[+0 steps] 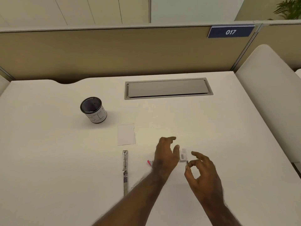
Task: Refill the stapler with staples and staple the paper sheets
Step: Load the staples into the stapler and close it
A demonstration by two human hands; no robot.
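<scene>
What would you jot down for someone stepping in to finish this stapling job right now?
Left hand: over the desk, thumb against a small white staple box; whether it truly grips it is unclear.
Right hand: thumb and forefinger pinch something small and thin beside the box, probably a strip of staples.
Stapler: swung open flat on the white desk, left of the hands, untouched.
Paper sheets: lying just beyond the stapler.
A pink item peeks out behind the left wrist.
Done: stapler opened.
Left: load staples, close the stapler, staple the sheets.
</scene>
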